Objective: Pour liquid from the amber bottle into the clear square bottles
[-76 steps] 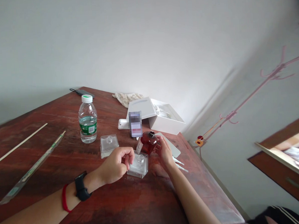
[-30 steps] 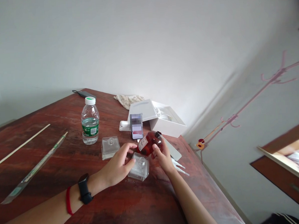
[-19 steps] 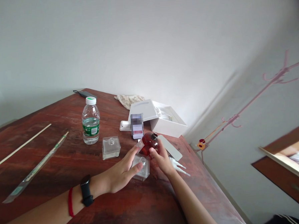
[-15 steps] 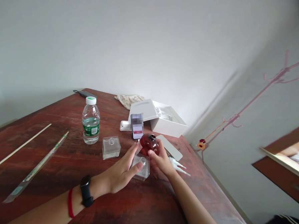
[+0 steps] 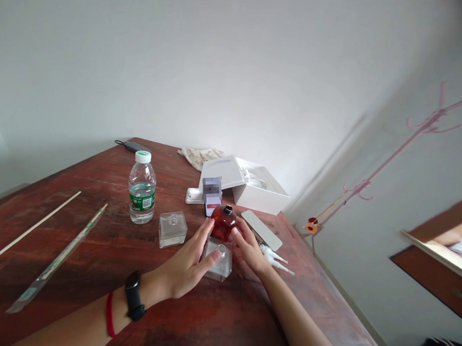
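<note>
A round red glass bottle (image 5: 223,225) with a dark neck stands nearly upright in the middle of the table. My right hand (image 5: 248,244) is closed around its right side, thumb in front. My left hand (image 5: 187,265), fingers stretched out and thumb apart, reaches in from the left. Its fingertips are at the red bottle's left side; whether they press on it I cannot tell. Below them is a clear square glass bottle (image 5: 222,266), partly covered by the left thumb. Another clear square bottle (image 5: 172,232) stands left of the hand.
A water bottle (image 5: 142,190) stands at the left, near a bare stick (image 5: 40,223) and wrapped chopsticks (image 5: 61,257). Behind are a phone (image 5: 212,194), a white box (image 5: 261,194) and a cloth (image 5: 199,156). White nozzles (image 5: 274,257) lie right of my hand, by a pale flat panel (image 5: 262,231).
The red bottle has shifted slightly left and tipped more upright, my right hand moving with it. My left hand has stayed in nearly the same place.
</note>
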Demonstrator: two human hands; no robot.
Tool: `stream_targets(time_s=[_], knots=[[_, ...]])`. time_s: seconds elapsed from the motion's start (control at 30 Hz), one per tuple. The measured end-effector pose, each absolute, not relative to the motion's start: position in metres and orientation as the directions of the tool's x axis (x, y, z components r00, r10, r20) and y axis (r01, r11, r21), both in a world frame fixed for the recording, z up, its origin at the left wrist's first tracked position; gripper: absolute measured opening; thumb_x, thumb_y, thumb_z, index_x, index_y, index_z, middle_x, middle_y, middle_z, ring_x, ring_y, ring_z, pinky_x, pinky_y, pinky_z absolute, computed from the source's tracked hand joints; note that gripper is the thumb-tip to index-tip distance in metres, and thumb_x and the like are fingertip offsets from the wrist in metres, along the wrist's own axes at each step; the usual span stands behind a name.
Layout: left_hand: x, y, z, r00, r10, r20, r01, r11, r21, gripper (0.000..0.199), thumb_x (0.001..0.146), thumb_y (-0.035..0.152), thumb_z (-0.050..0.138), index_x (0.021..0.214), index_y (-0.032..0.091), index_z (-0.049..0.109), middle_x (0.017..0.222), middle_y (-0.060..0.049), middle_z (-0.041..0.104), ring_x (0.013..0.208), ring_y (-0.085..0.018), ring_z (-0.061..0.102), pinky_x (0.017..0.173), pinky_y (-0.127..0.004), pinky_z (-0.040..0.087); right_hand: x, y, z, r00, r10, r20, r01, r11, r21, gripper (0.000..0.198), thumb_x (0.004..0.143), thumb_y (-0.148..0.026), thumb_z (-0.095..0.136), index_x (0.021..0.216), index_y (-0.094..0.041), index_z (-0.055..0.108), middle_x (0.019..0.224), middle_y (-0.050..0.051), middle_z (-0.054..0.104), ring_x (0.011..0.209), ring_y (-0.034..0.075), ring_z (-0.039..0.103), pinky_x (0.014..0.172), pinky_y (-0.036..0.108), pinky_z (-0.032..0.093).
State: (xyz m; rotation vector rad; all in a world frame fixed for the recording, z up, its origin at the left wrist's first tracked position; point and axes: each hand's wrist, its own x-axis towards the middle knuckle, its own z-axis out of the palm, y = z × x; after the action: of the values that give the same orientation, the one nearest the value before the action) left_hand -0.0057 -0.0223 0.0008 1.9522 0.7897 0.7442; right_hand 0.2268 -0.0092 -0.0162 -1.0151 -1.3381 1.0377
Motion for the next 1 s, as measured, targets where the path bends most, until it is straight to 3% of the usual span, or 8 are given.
stream_targets(time_s=[0.17, 0.33, 0.6, 0.8, 1.0], knots=[[-0.007, -0.022, 0.000, 0.615, 0.764, 0.195, 0.234, -0.413, 0.880, 0.088, 0.111, 0.066, 0.039, 0.176, 0.017, 0.008, 0.184, -0.013, 0.004, 0.171, -0.032, 0.008, 0.139, -0.052, 0.010, 0.229, -0.008, -0.014, 0.022, 0.965, 0.263, 0.078, 0.260, -0.962, 0.044, 0.094, -0.061, 0.075, 0.127, -0.031, 0.076, 0.130, 0.008, 0.079, 0.120, 0.032, 0.074, 0.104, 0.048, 0.059], [-0.006, -0.018, -0.006, 0.587, 0.780, 0.219, 0.217, -0.411, 0.885, 0.085, 0.111, 0.066, 0.037, 0.176, 0.019, 0.006, 0.184, -0.011, 0.004, 0.171, -0.031, 0.005, 0.139, -0.052, 0.009, 0.228, -0.009, -0.010, 0.017, 0.969, 0.247, 0.086, 0.245, -0.966, 0.044, 0.092, -0.062, 0.076, 0.120, -0.028, 0.078, 0.118, 0.008, 0.082, 0.104, 0.031, 0.078, 0.092, 0.045, 0.063], [-0.006, -0.008, -0.007, 0.547, 0.799, 0.249, 0.155, -0.389, 0.908, 0.092, 0.108, 0.070, 0.042, 0.176, 0.017, 0.010, 0.184, -0.012, 0.011, 0.170, -0.033, 0.011, 0.139, -0.053, 0.011, 0.231, -0.009, -0.011, -0.036, 0.966, 0.256, 0.124, 0.258, -0.958, 0.049, 0.091, -0.063, 0.077, 0.124, -0.027, 0.076, 0.126, 0.010, 0.081, 0.117, 0.034, 0.074, 0.105, 0.050, 0.058], [-0.008, -0.011, -0.005, 0.548, 0.784, 0.292, 0.116, -0.417, 0.901, 0.073, 0.112, 0.062, 0.039, 0.175, 0.029, 0.020, 0.183, -0.004, 0.017, 0.169, -0.031, 0.017, 0.139, -0.054, 0.017, 0.234, -0.009, -0.008, -0.057, 0.961, 0.269, 0.083, 0.273, -0.958, 0.055, 0.089, -0.057, 0.082, 0.136, -0.029, 0.072, 0.134, 0.010, 0.078, 0.123, 0.035, 0.073, 0.109, 0.054, 0.056], [-0.009, -0.009, -0.008, 0.561, 0.740, 0.371, 0.075, -0.492, 0.868, 0.060, 0.115, 0.050, 0.039, 0.173, 0.034, 0.030, 0.182, 0.001, 0.020, 0.169, -0.028, 0.019, 0.138, -0.054, 0.017, 0.237, -0.007, -0.008, -0.040, 0.956, 0.290, 0.054, 0.292, -0.955, 0.055, 0.089, -0.056, 0.083, 0.135, -0.028, 0.073, 0.136, 0.010, 0.078, 0.129, 0.036, 0.070, 0.116, 0.057, 0.052]])
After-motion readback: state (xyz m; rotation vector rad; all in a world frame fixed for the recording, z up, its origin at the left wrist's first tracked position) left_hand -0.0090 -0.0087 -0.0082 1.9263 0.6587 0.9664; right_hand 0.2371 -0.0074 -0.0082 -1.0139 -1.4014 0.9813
